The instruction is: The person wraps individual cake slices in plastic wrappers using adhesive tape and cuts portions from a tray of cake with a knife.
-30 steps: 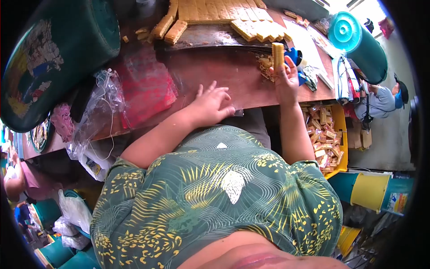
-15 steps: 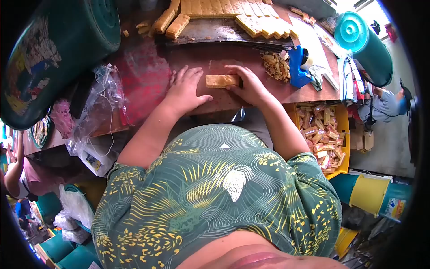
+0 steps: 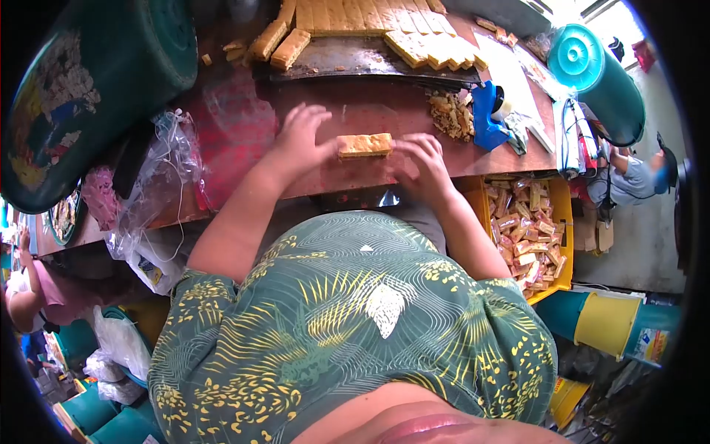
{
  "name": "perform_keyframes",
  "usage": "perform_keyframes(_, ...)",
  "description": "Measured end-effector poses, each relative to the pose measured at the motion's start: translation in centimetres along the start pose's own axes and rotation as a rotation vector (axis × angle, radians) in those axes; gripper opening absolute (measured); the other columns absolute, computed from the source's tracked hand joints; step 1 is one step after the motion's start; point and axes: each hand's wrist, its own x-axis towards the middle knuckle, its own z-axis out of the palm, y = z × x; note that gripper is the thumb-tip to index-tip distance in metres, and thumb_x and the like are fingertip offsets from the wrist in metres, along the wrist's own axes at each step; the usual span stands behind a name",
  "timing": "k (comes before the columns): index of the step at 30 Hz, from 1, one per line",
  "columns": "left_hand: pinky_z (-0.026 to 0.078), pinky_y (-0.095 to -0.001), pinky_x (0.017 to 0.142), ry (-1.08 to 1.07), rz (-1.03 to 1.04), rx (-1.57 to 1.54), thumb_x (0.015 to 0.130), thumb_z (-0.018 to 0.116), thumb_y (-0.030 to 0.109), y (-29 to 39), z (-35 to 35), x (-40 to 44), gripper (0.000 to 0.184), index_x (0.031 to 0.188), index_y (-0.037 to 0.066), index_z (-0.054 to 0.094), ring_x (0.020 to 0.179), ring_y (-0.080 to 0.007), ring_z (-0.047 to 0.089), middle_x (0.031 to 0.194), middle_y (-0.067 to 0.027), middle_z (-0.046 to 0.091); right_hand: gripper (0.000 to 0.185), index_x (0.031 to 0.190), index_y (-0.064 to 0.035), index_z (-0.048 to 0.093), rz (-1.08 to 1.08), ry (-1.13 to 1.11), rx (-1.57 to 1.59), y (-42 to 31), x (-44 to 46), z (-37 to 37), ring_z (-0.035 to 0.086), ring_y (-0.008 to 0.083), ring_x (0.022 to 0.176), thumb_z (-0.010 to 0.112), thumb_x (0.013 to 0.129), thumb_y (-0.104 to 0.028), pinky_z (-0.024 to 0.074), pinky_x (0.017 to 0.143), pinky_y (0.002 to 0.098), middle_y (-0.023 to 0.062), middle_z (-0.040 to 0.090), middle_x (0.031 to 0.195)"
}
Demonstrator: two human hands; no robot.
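A rectangular golden cake bar [image 3: 364, 146] lies on the reddish-brown table between my two hands. My left hand [image 3: 302, 140] is open, its fingers spread above the table and its thumb by the bar's left end. At the bar's right end is my right hand [image 3: 427, 164], somewhat blurred, with its fingers apart and no grip on the bar. Whether either fingertip touches the bar, I cannot tell. Beyond my hands, a dark tray [image 3: 336, 58] bears rows of similar cake bars [image 3: 370, 18].
A blue tape dispenser [image 3: 488, 118] stands beside a heap of crumbs [image 3: 451, 115]. A yellow crate [image 3: 566, 244] at my right holds many wrapped bars. Clear plastic bags [image 3: 164, 159] and a large green bin [image 3: 96, 96] are at left. Other people are at both sides.
My right hand has let go of the cake bar and moved right and toward me. The bar sits slightly nearer to me; my left thumb is closer to it.
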Motion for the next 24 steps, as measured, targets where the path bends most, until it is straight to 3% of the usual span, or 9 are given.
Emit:
perform_keyframes(2, 0.05, -0.0451, 0.104, 0.284, 0.158, -0.191, 0.092, 0.072, 0.037, -0.8, 0.1, 2.9, 0.046, 0.117, -0.002, 0.071, 0.118, -0.0399, 0.063, 0.127, -0.0214, 0.067, 0.063, 0.132, -0.0225, 0.066, -0.051, -0.095, 0.043, -0.7, -2.8, -0.5, 0.055, 0.0305, 0.124, 0.086, 0.072, -0.026, 0.0401, 0.108, 0.0455, 0.0072, 0.061, 0.129)
perform_keyframes(4, 0.053, -0.0451, 0.099, 0.318, 0.081, -0.165, 0.091, 0.074, 0.035, -0.4, 0.4, 5.3, 0.042, 0.113, -0.001, 0.072, 0.113, -0.0389, 0.066, 0.123, -0.0228, 0.068, 0.06, 0.13, -0.024, 0.067, -0.06, -0.104, -0.137, -0.4, -4.2, -0.7, 0.056, 0.0285, 0.121, 0.085, 0.073, -0.026, 0.0414, 0.106, 0.045, 0.0054, 0.062, 0.126)
perform_keyframes(7, 0.055, -0.0452, 0.095, 0.104, -0.112, 0.25, 0.09, 0.076, 0.033, 2.0, 0.8, 6.8, 0.037, 0.11, 0.002, 0.073, 0.109, -0.0353, 0.068, 0.118, -0.0215, 0.07, 0.051, 0.124, -0.026, 0.071, -0.044, -0.036, -0.198, -0.8, -3.9, -0.5, 0.058, 0.0258, 0.117, 0.085, 0.075, -0.026, 0.0429, 0.103, 0.044, 0.0025, 0.063, 0.121)
perform_keyframes(10, 0.056, -0.0462, 0.091, -0.029, -0.091, 0.13, 0.088, 0.078, 0.035, 1.9, 0.9, 8.6, 0.036, 0.108, 0.005, 0.073, 0.101, -0.0349, 0.07, 0.109, -0.019, 0.073, 0.028, 0.104, -0.0241, 0.078, -0.156, -0.016, -0.094, -3.4, -1.5, -0.3, 0.062, 0.0228, 0.102, 0.083, 0.077, -0.023, 0.0463, 0.096, 0.0415, -0.0019, 0.067, 0.101)
perform_keyframes(11, 0.056, -0.042, 0.09, -0.102, -0.081, 0.083, 0.088, 0.077, 0.03, 2.7, -0.1, 8.9, 0.031, 0.1, 0.002, 0.072, 0.098, -0.0306, 0.071, 0.097, -0.0166, 0.072, 0.023, 0.101, -0.0221, 0.077, -0.172, -0.047, -0.065, -3.7, -0.5, -1.0, 0.063, 0.0237, 0.099, 0.083, 0.078, -0.022, 0.0472, 0.094, 0.0415, -0.0008, 0.068, 0.097)
perform_keyframes(14, 0.055, -0.0367, 0.088, -0.272, -0.029, -0.231, 0.089, 0.075, 0.022, 4.2, -2.5, 9.1, 0.024, 0.099, 0.001, 0.069, 0.091, -0.0217, 0.07, 0.095, -0.0134, 0.074, 0.014, 0.092, -0.0167, 0.076, -0.167, -0.05, -0.037, -3.6, 2.8, -3.0, 0.064, 0.0269, 0.092, 0.082, 0.079, -0.018, 0.0489, 0.091, 0.042, 0.0026, 0.068, 0.088)
perform_keyframes(18, 0.054, -0.0327, 0.087, -0.34, 0.095, -0.493, 0.091, 0.071, 0.014, 6.7, -4.7, 6.2, 0.032, 0.119, 0.002, 0.06, 0.092, -0.0157, 0.068, 0.103, -0.01, 0.076, 0.012, 0.083, -0.0157, 0.074, -0.137, 0.109, -0.214, -3.9, 6.8, -4.8, 0.059, 0.032, 0.119, 0.083, 0.075, -0.017, 0.0438, 0.103, 0.048, 0.0041, 0.068, 0.12)
perform_keyframes(22, 0.05, -0.0399, 0.088, -0.04, 0.423, -0.026, 0.091, 0.073, 0.019, 7.7, -3.8, 3.3, 0.05, 0.138, 0.012, 0.056, 0.089, -0.0234, 0.07, 0.098, -0.0059, 0.075, 0.027, 0.1, -0.0107, 0.072, 0.045, -0.24, 0.005, -1.6, 7.9, -3.9, 0.067, 0.0311, 0.108, 0.083, 0.076, -0.018, 0.049, 0.098, 0.0442, 0.0103, 0.071, 0.113)
perform_keyframes(24, 0.049, -0.0427, 0.085, -0.017, 0.4, 0.108, 0.087, 0.076, 0.025, 6.9, -2.6, 3.0, 0.061, 0.144, 0.019, 0.054, 0.086, -0.0257, 0.07, 0.099, -0.0016, 0.074, 0.038, 0.11, -0.007, 0.067, 0.06, -0.118, 0.131, -2.2, 7.6, -3.1, 0.068, 0.0327, 0.1, 0.083, 0.078, -0.018, 0.0524, 0.091, 0.044, 0.0111, 0.073, 0.103)
